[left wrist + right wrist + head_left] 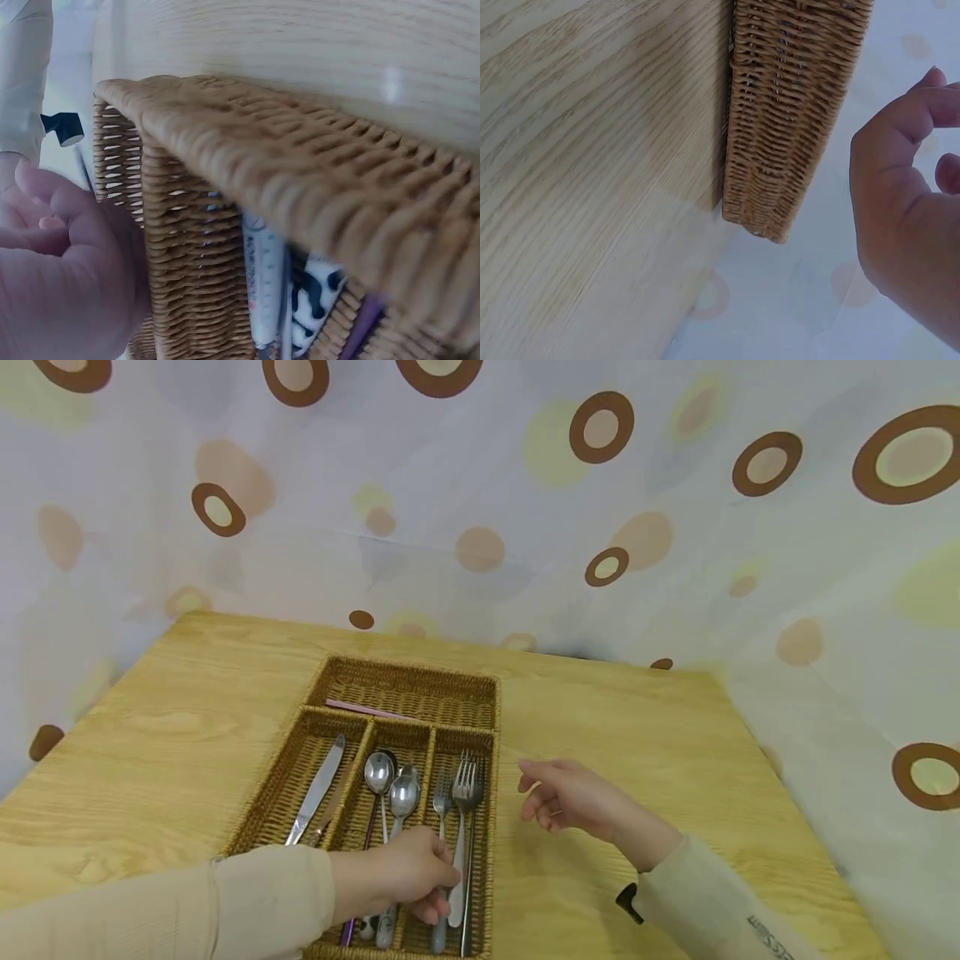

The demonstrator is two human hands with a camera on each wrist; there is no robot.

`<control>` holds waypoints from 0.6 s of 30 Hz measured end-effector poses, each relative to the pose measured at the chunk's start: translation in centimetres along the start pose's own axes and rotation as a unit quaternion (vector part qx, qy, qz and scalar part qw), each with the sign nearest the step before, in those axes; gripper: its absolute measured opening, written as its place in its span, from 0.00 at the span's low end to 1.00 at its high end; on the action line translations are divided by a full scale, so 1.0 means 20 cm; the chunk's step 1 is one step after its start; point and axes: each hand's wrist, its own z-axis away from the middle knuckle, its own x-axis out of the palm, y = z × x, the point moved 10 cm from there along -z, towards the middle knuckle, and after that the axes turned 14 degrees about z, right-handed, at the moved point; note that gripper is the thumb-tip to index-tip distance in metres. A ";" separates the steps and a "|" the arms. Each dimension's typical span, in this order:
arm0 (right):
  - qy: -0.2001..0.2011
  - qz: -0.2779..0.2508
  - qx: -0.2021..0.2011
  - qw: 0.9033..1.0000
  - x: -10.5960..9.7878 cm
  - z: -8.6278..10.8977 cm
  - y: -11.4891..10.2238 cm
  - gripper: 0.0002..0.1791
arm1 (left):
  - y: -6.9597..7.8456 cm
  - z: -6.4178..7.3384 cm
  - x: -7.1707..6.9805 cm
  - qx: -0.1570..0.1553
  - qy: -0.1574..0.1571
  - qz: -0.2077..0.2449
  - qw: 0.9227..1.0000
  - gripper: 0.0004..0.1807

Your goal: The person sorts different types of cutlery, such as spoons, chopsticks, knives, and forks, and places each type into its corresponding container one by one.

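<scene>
A woven cutlery basket stands on the wooden table. My left hand hovers low over its right front compartment, fingers loosely curled, overlapping the handle of a small fork. Beside that fork lie a larger fork and a dark-handled piece, partly hidden. In the left wrist view, no utensil shows between the fingers of the left hand. To the right of the basket, my right hand hangs above the table with bent fingers and holds nothing. The right wrist view shows the right hand apart from the basket wall.
Several spoons fill the middle compartment, and a table knife lies in the left one. A pink stick-like utensil is in the back compartment. Wooden tabletop extends on both sides, with a circle-patterned cloth behind.
</scene>
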 end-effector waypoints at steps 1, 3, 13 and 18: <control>-0.004 -0.005 -0.002 1.000 0.00 0.00 0.01 0.24 | -0.01 0.00 0.00 -0.008 0.000 0.003 1.000 0.07; -0.011 -0.015 -0.008 1.000 0.00 0.01 0.02 0.24 | -0.04 -0.01 0.02 -0.030 -0.007 0.007 0.999 0.21; 0.085 -0.011 -0.021 0.996 -0.10 0.11 0.09 0.32 | -0.15 -0.04 0.08 -0.074 -0.049 -0.047 0.995 0.26; 0.138 0.023 -0.018 0.990 -0.10 0.16 0.12 0.36 | -0.14 -0.02 0.11 -0.061 -0.060 -0.044 0.995 0.17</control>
